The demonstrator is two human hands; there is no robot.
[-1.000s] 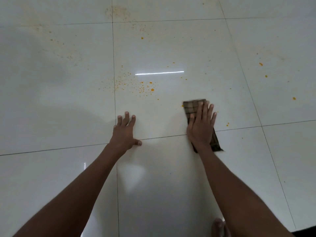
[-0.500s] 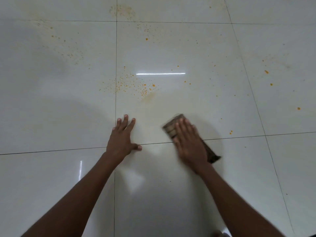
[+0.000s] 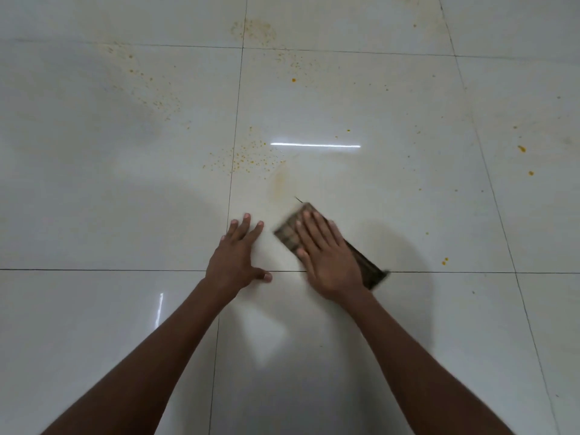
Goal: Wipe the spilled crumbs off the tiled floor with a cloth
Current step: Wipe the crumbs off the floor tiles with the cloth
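Cloth (image 3: 290, 232): folded, brown checked, lying diagonally on the tiled floor (image 3: 392, 199) at frame centre, its far corner slightly blurred. Right hand (image 3: 329, 259): flat on top, fingers spread, pressing the cloth down, not gripping it. Left hand (image 3: 238, 255): spread flat on bare tile just beside it. Crumbs (image 3: 248, 158): orange specks scattered above the hands; more lay at upper left and far right. A faint smear (image 3: 279, 183) lay just beyond the cloth. Open tile all round.

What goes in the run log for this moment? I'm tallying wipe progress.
right hand: flat on cloth, wiping | left hand: flat on floor | crumbs: ahead of cloth, uncleared
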